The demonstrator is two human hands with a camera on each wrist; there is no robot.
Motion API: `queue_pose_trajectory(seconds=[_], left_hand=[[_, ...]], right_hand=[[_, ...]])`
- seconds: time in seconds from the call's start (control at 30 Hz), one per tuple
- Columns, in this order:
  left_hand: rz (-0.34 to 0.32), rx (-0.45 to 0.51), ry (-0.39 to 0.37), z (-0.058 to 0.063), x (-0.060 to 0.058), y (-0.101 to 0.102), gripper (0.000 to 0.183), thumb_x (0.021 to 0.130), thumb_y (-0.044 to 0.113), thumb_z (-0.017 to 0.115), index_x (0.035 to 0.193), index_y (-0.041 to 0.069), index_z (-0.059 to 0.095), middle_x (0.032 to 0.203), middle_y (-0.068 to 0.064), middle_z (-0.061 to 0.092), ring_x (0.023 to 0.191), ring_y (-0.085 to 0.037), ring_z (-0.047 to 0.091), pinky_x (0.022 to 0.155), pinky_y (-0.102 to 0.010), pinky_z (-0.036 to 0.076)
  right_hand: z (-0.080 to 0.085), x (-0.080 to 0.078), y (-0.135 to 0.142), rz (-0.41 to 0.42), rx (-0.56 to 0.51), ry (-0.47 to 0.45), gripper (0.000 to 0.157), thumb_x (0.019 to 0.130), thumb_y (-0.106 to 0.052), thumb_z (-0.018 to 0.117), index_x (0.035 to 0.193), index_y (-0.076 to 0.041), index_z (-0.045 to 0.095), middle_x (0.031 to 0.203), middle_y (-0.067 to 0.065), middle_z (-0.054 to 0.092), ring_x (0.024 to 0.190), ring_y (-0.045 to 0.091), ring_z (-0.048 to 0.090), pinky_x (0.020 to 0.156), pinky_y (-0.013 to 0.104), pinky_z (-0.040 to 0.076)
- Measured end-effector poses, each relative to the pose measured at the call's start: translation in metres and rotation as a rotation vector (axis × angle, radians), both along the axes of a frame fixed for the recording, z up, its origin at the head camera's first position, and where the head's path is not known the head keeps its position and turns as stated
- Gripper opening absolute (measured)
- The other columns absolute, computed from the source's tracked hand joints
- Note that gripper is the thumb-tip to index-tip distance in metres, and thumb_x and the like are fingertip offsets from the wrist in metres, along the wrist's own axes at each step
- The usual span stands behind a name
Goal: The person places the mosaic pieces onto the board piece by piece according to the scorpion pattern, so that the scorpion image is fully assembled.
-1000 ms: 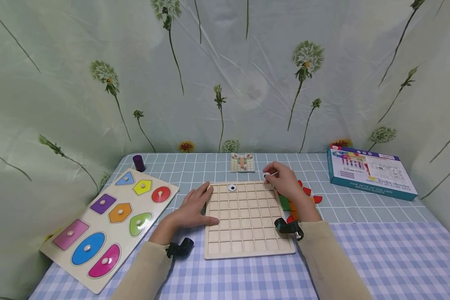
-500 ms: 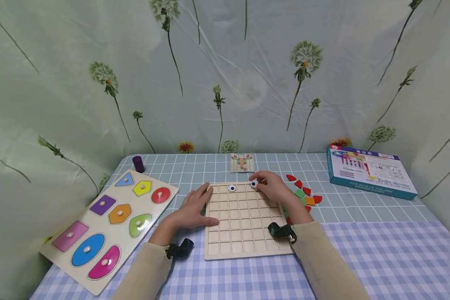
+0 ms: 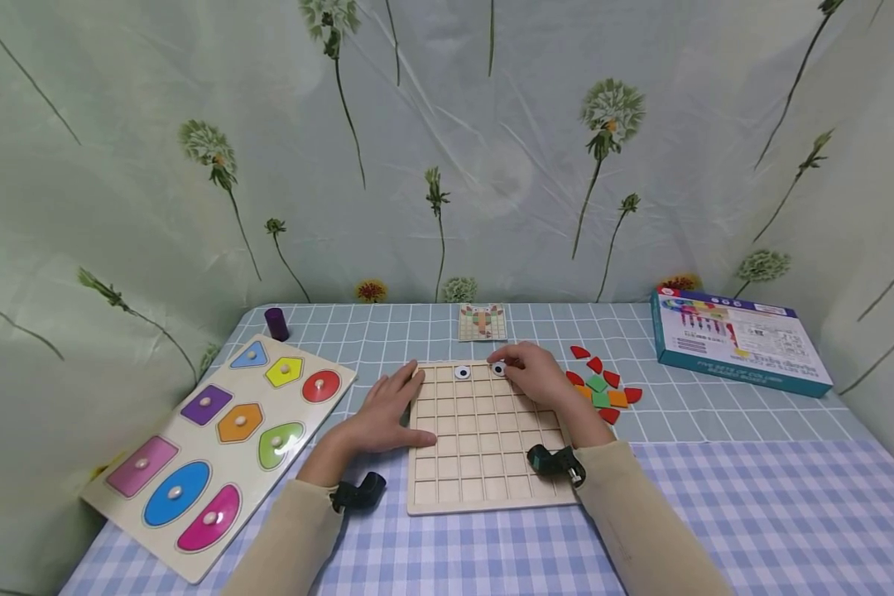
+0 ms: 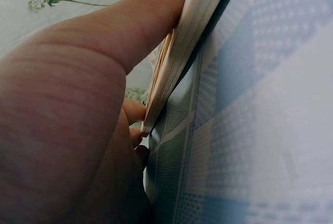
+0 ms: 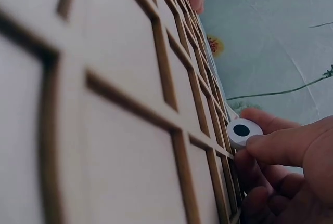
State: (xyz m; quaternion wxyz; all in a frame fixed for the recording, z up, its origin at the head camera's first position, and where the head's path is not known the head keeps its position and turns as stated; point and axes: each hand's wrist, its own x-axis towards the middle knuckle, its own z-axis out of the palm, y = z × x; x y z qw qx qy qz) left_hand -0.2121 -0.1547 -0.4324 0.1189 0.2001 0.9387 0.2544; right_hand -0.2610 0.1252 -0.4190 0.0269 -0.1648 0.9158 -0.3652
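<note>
A square wooden grid board [image 3: 468, 465] lies in front of me, seen edge-on in the left wrist view. My left hand [image 3: 376, 415] rests along its left side, fingers spread over the far left corner and thumb on the frame. Between thumb and fingers, my right hand [image 3: 535, 377] pinches a round white eye piece [image 5: 241, 131] with a black dot, right at the board's far row. A second eye piece [image 3: 463, 372] sits in a far-row cell to the left of it.
Right of the board lie loose red, orange and green tiles [image 3: 600, 399]. A small pattern card [image 3: 482, 324] stands behind it. At the left is a knob puzzle board [image 3: 250, 386], with a purple cylinder [image 3: 276, 324] beyond; a teal-edged box [image 3: 745, 341] lies back right.
My right hand has moved left from the board's far right corner with the eye piece, to beside the other eye piece. The left hand stays in place.
</note>
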Motion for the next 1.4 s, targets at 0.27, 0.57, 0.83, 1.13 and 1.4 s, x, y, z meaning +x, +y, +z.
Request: queue_pose_trajectory(seconds=[0.27,0.57,0.83,1.13,1.4], left_hand=[[-0.005,-0.004,-0.002,-0.0003,0.0000,-0.0012,0.106,0.082,0.051,0.076,0.160,0.008,0.019,0.170,-0.012,0.007,0.157,-0.034,0.009,0.126,-0.058,0.004],[-0.004,0.002,-0.004,-0.0001,-0.0005,-0.0008,0.106,0.082,0.051,0.076,0.160,0.008,0.019,0.170,-0.012,0.007,0.157,-0.034,0.008,0.126,-0.058,0.004],[-0.005,-0.001,-0.002,-0.0003,-0.0012,-0.0011,0.107,0.082,0.051,0.076,0.160,0.008,0.018,0.170,-0.012,0.006,0.157,-0.034,0.008,0.126,-0.057,0.003],[-0.002,-0.007,-0.003,0.0002,-0.0011,-0.0010,0.108,0.081,0.051,0.077,0.160,0.007,0.018,0.170,-0.012,0.007,0.157,-0.035,0.009,0.126,-0.058,0.004],[-0.002,-0.009,0.004,-0.0005,-0.0008,-0.0004,0.106,0.082,0.051,0.076,0.160,0.007,0.020,0.170,-0.013,0.007,0.157,-0.035,0.010,0.126,-0.058,0.005]], right_hand=[[-0.0053,-0.0020,0.0006,-0.022,0.012,0.026,0.028,0.097,-0.005,0.057,0.117,-0.013,0.074,0.116,0.014,0.069,0.106,0.030,0.063,0.092,0.047,0.053],[-0.0069,-0.0028,-0.0008,-0.037,0.048,0.037,0.026,0.096,-0.009,0.060,0.117,-0.014,0.075,0.104,0.011,0.066,0.092,0.024,0.059,0.084,0.041,0.051],[-0.0083,-0.0032,-0.0023,-0.056,0.019,0.015,0.022,0.093,-0.009,0.065,0.114,-0.012,0.072,0.096,0.008,0.059,0.083,0.020,0.052,0.074,0.031,0.044],[-0.0081,-0.0026,-0.0030,-0.067,0.019,0.028,0.021,0.092,-0.010,0.067,0.111,-0.011,0.074,0.100,0.009,0.063,0.087,0.021,0.055,0.080,0.035,0.050],[-0.0078,-0.0027,-0.0028,-0.066,0.027,0.021,0.019,0.092,-0.009,0.066,0.109,-0.010,0.075,0.099,0.009,0.065,0.087,0.021,0.057,0.082,0.037,0.052]])
